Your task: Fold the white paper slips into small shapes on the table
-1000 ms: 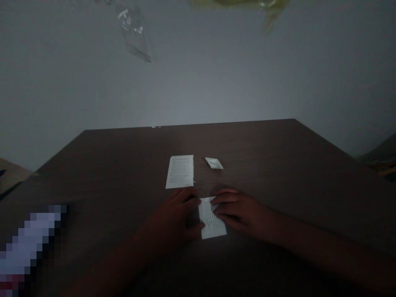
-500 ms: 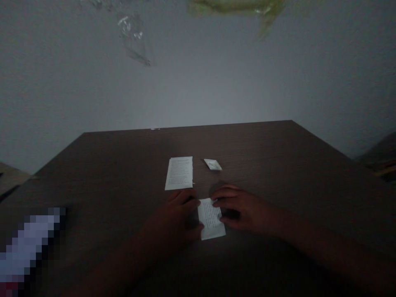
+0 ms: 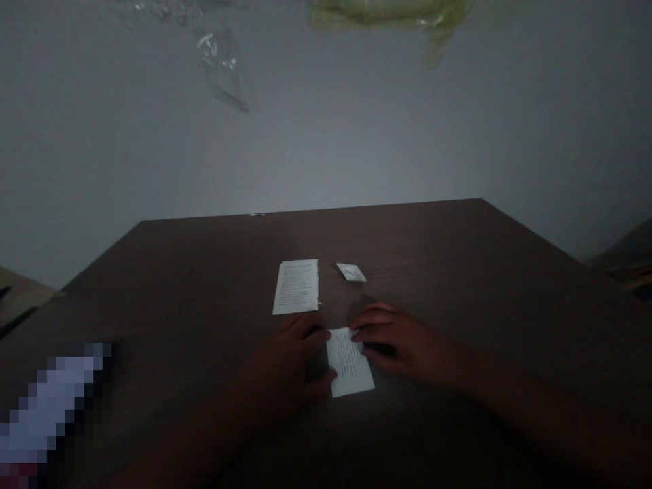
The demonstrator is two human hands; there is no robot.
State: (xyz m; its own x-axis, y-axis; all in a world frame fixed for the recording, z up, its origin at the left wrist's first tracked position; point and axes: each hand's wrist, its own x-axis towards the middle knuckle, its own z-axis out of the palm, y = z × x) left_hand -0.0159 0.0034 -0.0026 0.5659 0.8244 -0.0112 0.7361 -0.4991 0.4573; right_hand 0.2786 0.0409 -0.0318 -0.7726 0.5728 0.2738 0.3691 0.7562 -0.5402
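A small white printed paper [image 3: 349, 364] lies on the dark wooden table [image 3: 458, 272] in front of me. My left hand [image 3: 293, 367] rests at its left edge, fingers curled against the paper. My right hand [image 3: 397, 339] presses its fingertips on the paper's upper right corner, the fingers held together. Beyond the hands lies a larger printed sheet [image 3: 297, 286], and a small folded white piece [image 3: 351, 272] sits to its right. The light is dim, and the fingertips are hard to make out.
A pale wall rises behind the table's far edge. Clear plastic [image 3: 224, 68] and something yellowish [image 3: 387, 12] hang at the top of the view. A blurred-out patch [image 3: 48, 414] covers the lower left. A dark edge of furniture shows at the far right.
My right fingers have drawn back slightly toward the paper's upper corner, showing more of the sheet. The left hand has barely moved.
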